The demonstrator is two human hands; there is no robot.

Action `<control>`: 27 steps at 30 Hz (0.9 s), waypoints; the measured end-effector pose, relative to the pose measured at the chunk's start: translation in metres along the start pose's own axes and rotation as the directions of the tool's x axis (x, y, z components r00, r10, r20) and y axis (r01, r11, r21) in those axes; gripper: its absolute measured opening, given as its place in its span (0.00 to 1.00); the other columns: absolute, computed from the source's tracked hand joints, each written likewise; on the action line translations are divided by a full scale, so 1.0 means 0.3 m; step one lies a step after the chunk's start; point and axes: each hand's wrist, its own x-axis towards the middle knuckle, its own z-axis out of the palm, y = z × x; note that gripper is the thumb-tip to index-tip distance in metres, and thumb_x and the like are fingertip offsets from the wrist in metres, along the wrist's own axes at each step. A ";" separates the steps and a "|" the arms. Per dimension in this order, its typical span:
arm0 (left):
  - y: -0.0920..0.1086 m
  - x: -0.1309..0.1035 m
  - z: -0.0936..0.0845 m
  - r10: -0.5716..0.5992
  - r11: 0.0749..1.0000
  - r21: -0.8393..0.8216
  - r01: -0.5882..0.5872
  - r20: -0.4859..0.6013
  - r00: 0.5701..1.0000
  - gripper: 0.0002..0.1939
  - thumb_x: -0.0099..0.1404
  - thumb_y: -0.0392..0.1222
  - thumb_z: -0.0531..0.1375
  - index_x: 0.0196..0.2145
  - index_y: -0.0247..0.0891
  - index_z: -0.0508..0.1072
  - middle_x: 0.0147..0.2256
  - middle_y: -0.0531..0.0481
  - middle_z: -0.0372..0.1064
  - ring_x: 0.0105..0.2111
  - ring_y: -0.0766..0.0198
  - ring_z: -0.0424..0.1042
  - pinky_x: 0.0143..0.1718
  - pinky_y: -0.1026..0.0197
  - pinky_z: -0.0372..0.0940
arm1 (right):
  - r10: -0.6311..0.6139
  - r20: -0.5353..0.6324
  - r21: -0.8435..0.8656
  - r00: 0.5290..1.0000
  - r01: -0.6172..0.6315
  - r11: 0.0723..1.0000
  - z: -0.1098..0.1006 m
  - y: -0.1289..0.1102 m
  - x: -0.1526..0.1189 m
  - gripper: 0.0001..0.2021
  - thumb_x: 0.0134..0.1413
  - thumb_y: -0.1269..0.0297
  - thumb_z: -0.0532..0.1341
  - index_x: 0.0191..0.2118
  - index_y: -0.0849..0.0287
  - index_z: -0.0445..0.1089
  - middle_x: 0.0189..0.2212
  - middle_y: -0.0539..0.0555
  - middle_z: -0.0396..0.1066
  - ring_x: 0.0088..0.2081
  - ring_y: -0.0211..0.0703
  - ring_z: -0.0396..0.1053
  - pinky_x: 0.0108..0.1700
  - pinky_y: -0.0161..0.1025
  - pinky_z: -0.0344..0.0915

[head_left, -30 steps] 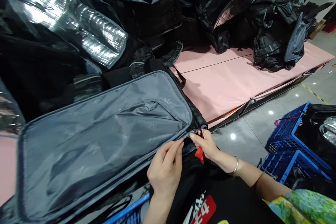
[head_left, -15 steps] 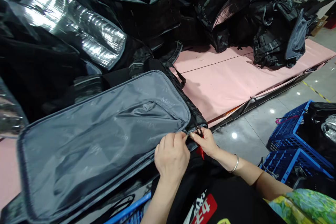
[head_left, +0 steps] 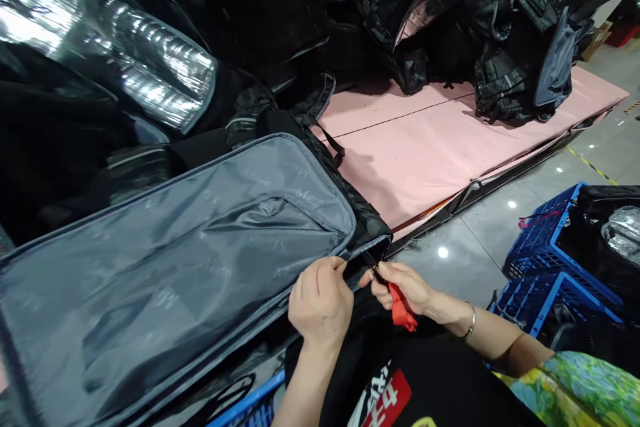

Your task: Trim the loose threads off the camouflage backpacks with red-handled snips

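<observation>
A dark backpack lies open before me, its grey-lined panel (head_left: 215, 247) spread flat and printed with faint lettering. My left hand (head_left: 321, 300) pinches the grey edge at the panel's near right corner. Just right of it, my right hand (head_left: 403, 287) is closed around a small dark tool (head_left: 373, 263) with a red cloth (head_left: 401, 310) hanging from it. The tool looks like thread snips and points up and left, towards the bag's open edge. Its grip is mostly hidden by my fingers.
Black backpacks (head_left: 280, 27) are heaped along the far side, one with a silver lining (head_left: 165, 70). A pink tabletop (head_left: 400, 147) stretches to the right, with another backpack (head_left: 515, 73) on it. Blue crates (head_left: 540, 233) holding bags stand on the floor at right.
My right hand has moved slightly right, away from my left hand, and now shows the dark tool and more red cloth. My left hand keeps its pinch. The view has shifted.
</observation>
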 end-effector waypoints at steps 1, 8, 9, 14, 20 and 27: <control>0.000 -0.001 0.001 -0.001 1.000 -0.003 0.001 -0.007 1.000 0.03 0.60 0.31 0.57 0.33 0.36 0.67 0.28 0.46 0.69 0.29 0.62 0.68 0.32 0.62 0.58 | 0.065 0.037 0.045 0.997 -0.066 0.997 0.001 0.000 -0.007 0.19 0.57 0.49 0.56 0.34 0.63 0.68 0.18 0.42 0.50 0.17 0.27 0.44 0.20 0.30 0.42; -0.003 -0.008 0.003 0.002 1.000 0.004 -0.002 -0.018 1.000 0.03 0.60 0.31 0.57 0.33 0.36 0.67 0.27 0.47 0.70 0.29 0.62 0.68 0.31 0.62 0.58 | 0.196 0.113 0.202 0.974 -0.215 0.955 0.003 0.022 0.018 0.18 0.60 0.51 0.52 0.32 0.62 0.65 0.14 0.39 0.42 0.15 0.29 0.36 0.17 0.30 0.36; -0.003 -0.010 0.003 0.003 1.000 0.004 -0.003 -0.017 1.000 0.03 0.60 0.31 0.57 0.33 0.36 0.67 0.27 0.47 0.70 0.29 0.62 0.68 0.31 0.62 0.58 | 0.202 0.119 0.212 0.972 -0.223 0.951 0.000 0.026 0.023 0.18 0.60 0.51 0.51 0.32 0.62 0.65 0.14 0.39 0.42 0.15 0.29 0.36 0.17 0.30 0.36; -0.006 -0.014 0.006 0.013 1.000 0.011 -0.013 -0.016 1.000 0.03 0.60 0.31 0.57 0.32 0.36 0.67 0.27 0.47 0.70 0.29 0.62 0.69 0.31 0.61 0.58 | 0.198 0.119 0.254 0.973 -0.222 0.941 -0.013 0.036 0.039 0.18 0.62 0.53 0.49 0.30 0.62 0.64 0.13 0.40 0.43 0.15 0.30 0.35 0.17 0.31 0.35; -0.017 -0.027 0.011 0.014 0.999 -0.041 -0.016 -0.042 0.999 0.04 0.59 0.31 0.58 0.32 0.37 0.67 0.28 0.47 0.71 0.29 0.62 0.70 0.31 0.62 0.60 | 0.232 0.091 0.276 0.969 -0.248 0.929 -0.007 0.028 0.037 0.15 0.59 0.54 0.53 0.29 0.61 0.62 0.12 0.39 0.42 0.14 0.29 0.36 0.18 0.31 0.36; -0.062 -0.056 -0.001 -0.382 0.856 -0.378 0.352 -0.006 0.924 0.03 0.62 0.34 0.55 0.30 0.38 0.63 0.29 0.48 0.69 0.32 0.62 0.72 0.35 0.59 0.65 | -0.004 -0.029 0.070 1.000 0.006 0.998 -0.023 0.051 0.044 0.21 0.53 0.44 0.56 0.31 0.62 0.66 0.14 0.39 0.43 0.15 0.28 0.39 0.18 0.31 0.37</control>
